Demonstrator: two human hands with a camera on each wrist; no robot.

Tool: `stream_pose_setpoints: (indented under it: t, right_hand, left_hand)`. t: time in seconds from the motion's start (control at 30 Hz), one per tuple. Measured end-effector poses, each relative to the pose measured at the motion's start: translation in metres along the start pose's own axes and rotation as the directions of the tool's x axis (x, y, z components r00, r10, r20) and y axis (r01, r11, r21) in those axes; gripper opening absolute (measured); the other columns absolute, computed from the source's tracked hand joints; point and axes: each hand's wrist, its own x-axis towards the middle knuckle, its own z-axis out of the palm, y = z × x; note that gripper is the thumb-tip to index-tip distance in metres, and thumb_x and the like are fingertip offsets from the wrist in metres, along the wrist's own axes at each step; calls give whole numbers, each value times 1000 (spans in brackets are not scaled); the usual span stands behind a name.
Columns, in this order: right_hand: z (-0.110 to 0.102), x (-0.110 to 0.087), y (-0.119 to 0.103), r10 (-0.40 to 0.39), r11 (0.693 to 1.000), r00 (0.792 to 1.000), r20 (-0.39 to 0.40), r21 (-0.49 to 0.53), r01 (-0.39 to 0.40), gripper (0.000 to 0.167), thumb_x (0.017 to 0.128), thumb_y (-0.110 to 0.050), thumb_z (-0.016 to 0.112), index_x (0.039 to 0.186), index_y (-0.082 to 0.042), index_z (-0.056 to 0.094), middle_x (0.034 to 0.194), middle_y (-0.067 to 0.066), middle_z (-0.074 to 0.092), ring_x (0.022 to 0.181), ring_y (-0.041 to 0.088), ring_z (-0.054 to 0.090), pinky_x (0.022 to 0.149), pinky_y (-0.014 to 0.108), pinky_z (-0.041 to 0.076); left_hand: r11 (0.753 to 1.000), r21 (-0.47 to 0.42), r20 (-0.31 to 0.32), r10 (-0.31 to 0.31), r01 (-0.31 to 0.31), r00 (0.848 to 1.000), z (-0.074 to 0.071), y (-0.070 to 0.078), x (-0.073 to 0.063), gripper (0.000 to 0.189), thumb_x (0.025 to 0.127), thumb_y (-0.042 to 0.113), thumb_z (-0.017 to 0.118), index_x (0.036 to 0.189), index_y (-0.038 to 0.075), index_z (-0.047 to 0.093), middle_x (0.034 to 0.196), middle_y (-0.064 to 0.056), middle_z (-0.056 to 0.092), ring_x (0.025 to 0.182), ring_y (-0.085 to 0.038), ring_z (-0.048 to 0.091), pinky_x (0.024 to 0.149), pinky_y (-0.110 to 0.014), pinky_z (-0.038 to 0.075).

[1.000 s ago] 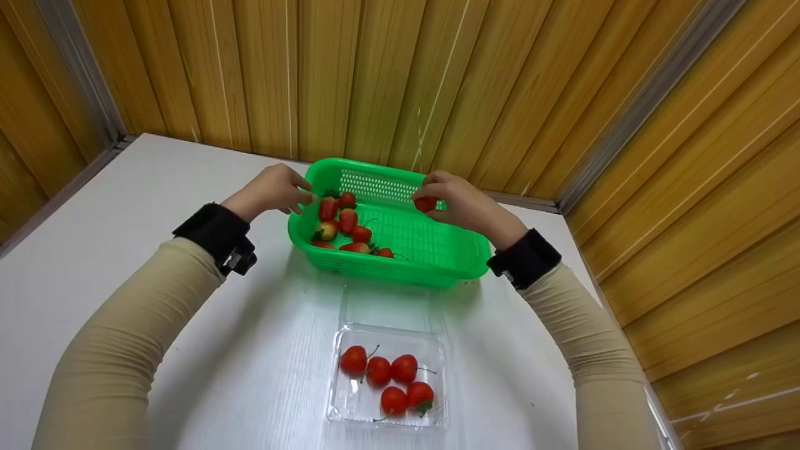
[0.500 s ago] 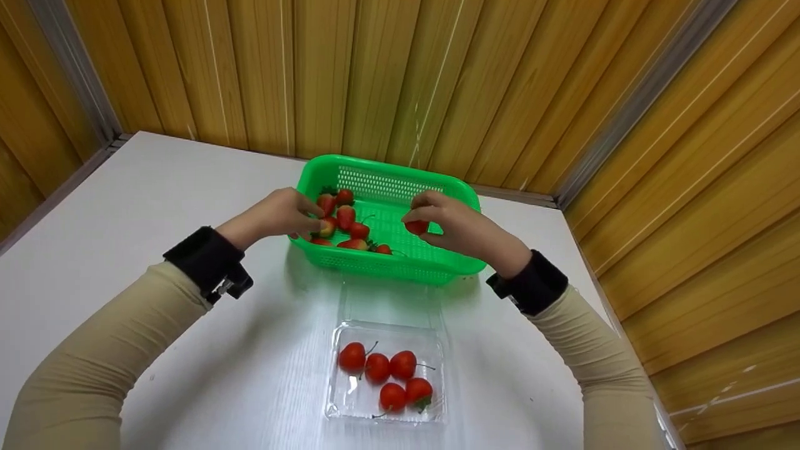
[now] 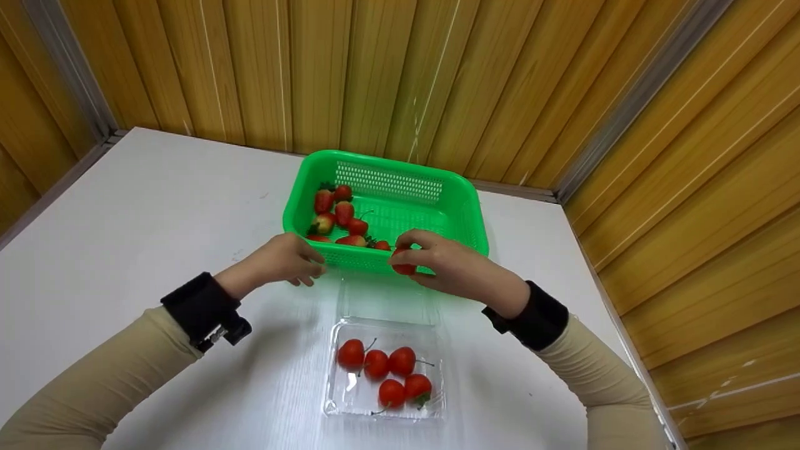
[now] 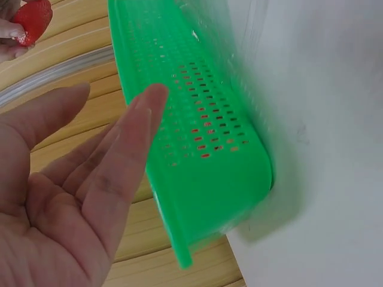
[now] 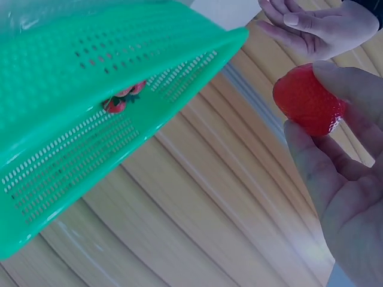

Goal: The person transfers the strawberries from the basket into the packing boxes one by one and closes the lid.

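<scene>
Head view | right hand [image 3: 453,269] pinches strawberry [image 5: 305,98] at the near rim of basket [image 3: 453,200]; touching or not, hard to tell | left hand [image 3: 281,259] holds nothing, thumb and fingers apart | light pinch clear of rim should avoid bruising

The table [image 3: 206,187] is white, with a small dark speck [image 3: 530,394] toward its right edge. Along its back edge stands the back wall [image 3: 369,75], of yellow-brown, wood-grained panels with upright seams. The left wall [image 3: 31,112] and right wall [image 3: 706,206] look alike and flank its side edges. A grey post [image 3: 65,69] rises at the back left corner, a second post [image 3: 644,94] at the back right. Thin pale light streaks mark the right wall.
</scene>
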Motion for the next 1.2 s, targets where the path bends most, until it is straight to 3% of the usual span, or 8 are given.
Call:
stream_pose_setpoints:
  t: [0.17, 0.33, 0.47, 0.7, 0.93, 1.2]
  right_hand:
    - [6, -7, -11, 0, 1000, 999, 44, 3, -1, 26, 89, -7, 78, 114, -7, 73, 119, 16, 65, 111, 28, 65, 88, 31, 64]
    - [13, -14, -19, -43, 999, 998, 36, -19, 43, 27, 88, -8, 79, 114, -7, 74, 118, 14, 66, 109, 26, 66, 87, 28, 63]
    - [21, -19, -26, -79, 996, 996, 37, -43, 81, 27, 87, -7, 81, 114, -7, 74, 117, 14, 66, 106, 25, 66, 85, 26, 63]
    - [35, -23, -41, -94, 995, 990, 106, -31, 98, 25, 89, -10, 79, 114, -10, 75, 117, 12, 68, 106, 23, 67, 90, 23, 61]
    - [50, -24, -53, -136, 991, 981, 138, 0, 137, 27, 89, -13, 80, 116, -13, 76, 117, 9, 68, 107, 19, 67, 93, 19, 59]
    - [64, -20, -65, -189, 982, 956, 224, 38, 185, 32, 90, -16, 80, 121, -15, 75, 124, 8, 68, 118, 18, 65, 101, 19, 55]
  left_hand:
    - [998, -59, 27, 0, 2, 1000, 21, -4, -7, 28, 96, 11, 68, 113, -10, 74, 101, -29, 76, 83, -30, 79, 73, -35, 66]
    - [998, -59, 50, -33, 36, 998, 39, -4, -14, 32, 94, 14, 72, 115, -11, 73, 97, -26, 78, 79, -27, 79, 69, -31, 65]
    - [996, -64, 64, -65, 69, 996, 51, -5, -16, 36, 93, 15, 74, 118, -12, 71, 94, -23, 79, 75, -24, 79, 65, -30, 64]
    - [988, -101, 104, -104, 114, 989, 68, -12, -22, 34, 93, 15, 74, 115, -10, 73, 84, -21, 79, 67, -21, 77, 61, -28, 63]
    - [977, -173, 142, -97, 121, 985, 76, -16, -22, 25, 92, 15, 74, 105, -6, 77, 78, -21, 77, 54, -6, 66, 57, -24, 61]
    - [970, -201, 143, -108, 136, 984, 79, -16, -22, 23, 93, 10, 72, 108, -7, 76, 73, -18, 76, 51, -5, 63, 56, -24, 61]
